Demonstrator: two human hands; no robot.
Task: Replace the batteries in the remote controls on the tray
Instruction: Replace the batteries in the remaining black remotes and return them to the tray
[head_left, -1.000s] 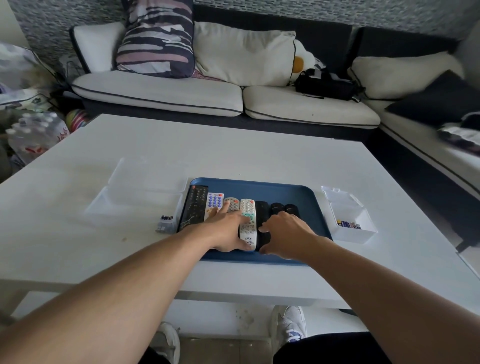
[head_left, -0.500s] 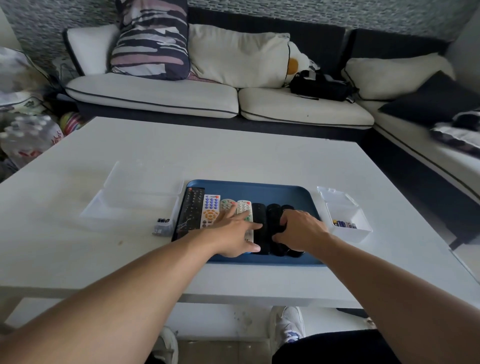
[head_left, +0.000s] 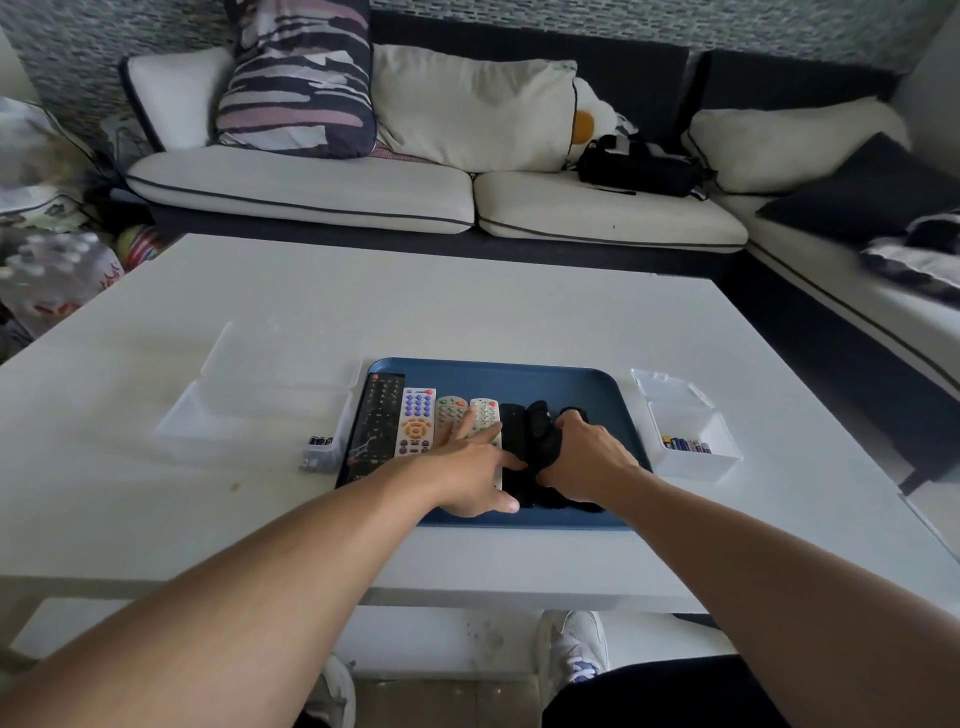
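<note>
A blue tray (head_left: 493, 376) lies on the white table (head_left: 415, 312) with several remotes side by side: a long black one (head_left: 378, 415), a white one with blue buttons (head_left: 415, 421), two light grey ones (head_left: 451, 410) and black ones on the right. My left hand (head_left: 475, 465) rests with straight fingers across the grey remotes, its index finger touching a black remote (head_left: 511, 423). My right hand (head_left: 584, 457) grips a black remote (head_left: 540, 421), fingers curled over it, thumb at its near side.
A clear box (head_left: 696, 447) right of the tray holds several batteries (head_left: 683, 444). Left of the tray lie a larger clear lidded box (head_left: 249, 410) and a few batteries (head_left: 319, 441). A sofa with cushions stands beyond the table.
My right hand has slid right and closed over the black remotes. My left hand has stayed on the grey remotes, its index finger reaching toward the black one. The camera tilted slightly.
</note>
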